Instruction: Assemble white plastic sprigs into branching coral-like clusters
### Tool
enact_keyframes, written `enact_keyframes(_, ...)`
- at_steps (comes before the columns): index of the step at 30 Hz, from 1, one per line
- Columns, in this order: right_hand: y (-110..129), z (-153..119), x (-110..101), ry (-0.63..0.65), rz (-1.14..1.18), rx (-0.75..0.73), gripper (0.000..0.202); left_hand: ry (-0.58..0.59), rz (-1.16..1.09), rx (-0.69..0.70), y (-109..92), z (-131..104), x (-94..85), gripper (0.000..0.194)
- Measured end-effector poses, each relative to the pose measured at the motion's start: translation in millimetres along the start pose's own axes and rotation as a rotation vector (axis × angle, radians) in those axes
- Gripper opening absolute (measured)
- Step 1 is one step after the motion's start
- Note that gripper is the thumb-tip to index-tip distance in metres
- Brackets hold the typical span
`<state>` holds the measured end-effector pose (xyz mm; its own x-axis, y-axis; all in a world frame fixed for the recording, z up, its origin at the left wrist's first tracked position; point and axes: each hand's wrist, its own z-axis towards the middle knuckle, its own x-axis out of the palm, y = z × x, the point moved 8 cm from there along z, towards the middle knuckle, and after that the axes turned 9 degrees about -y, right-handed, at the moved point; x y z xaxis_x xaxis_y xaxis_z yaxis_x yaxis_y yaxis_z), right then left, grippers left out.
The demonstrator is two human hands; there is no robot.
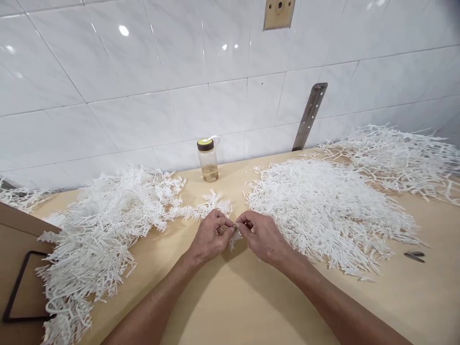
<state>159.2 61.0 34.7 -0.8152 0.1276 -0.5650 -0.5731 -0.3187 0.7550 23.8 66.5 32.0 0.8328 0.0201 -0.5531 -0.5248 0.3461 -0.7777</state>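
Before the bottle [209, 165], left hand [214, 234] and right hand [264, 237] are pinching a white strand [213, 203] with closed fingertips, probably steadying one tiny spot; white pieces [323, 206] are lying right of the bottle, seemingly within reach.

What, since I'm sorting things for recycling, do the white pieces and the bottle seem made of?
White pieces: probably moulded plastic, matte, judging by their thin, evenly white stems.
Bottle: smooth, clear plastic or glass, I can't tell which; the body is see-through. Its dark-and-yellow lid looks like plastic.
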Motion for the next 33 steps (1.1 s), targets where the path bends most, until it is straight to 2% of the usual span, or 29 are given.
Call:
enact_keyframes(3,1.0,0.1,-0.1,0.007,-0.009,-0.012,0.018,-0.009,-0.04,-0.035,2.7,0.5,-1.3,0.012)
enact_keyframes(8,-11.5,-3.2,7.3,0.189,0.124,0.172,0.019,0.077,-0.089,-0.077,4.5,-0.2,2.5,0.015)
enact_keyframes(10,-14.7,-4.7,9.2,0.222,0.168,0.225,0.02,0.087,-0.066,-0.068,4.1,-0.2,2.8,0.013)
enact_keyframes(13,-16.7,-4.3,8.6,0.186,0.119,0.23,0.023,0.046,0.034,-0.011,1.5,0.3,0.5,0.01)
enact_keyframes(17,-6.4,-1.8,2.7,0.013,-0.132,0.018,0.023,-0.034,0.195,0.061,0.0,-0.8,-2.8,0.011)
enact_keyframes(20,0.0,-3.9,5.2,-0.033,-0.219,-0.09,0.025,-0.074,0.316,0.094,0.4,-1.9,-5.1,0.011)
enact_keyframes(23,-2.7,-4.6,6.3,-0.029,-0.191,-0.042,0.021,-0.094,0.358,0.114,-1.2,-1.8,-7.4,0.009)
enact_keyframes(29,-13.2,-6.4,11.6,0.064,0.053,0.177,0.021,-0.093,0.218,0.079,-4.4,0.5,-10.7,0.004)
enact_keyframes(33,-14.0,-6.6,12.2,0.06,0.094,0.204,0.021,-0.065,0.158,0.045,-2.6,1.3,-9.8,0.008)
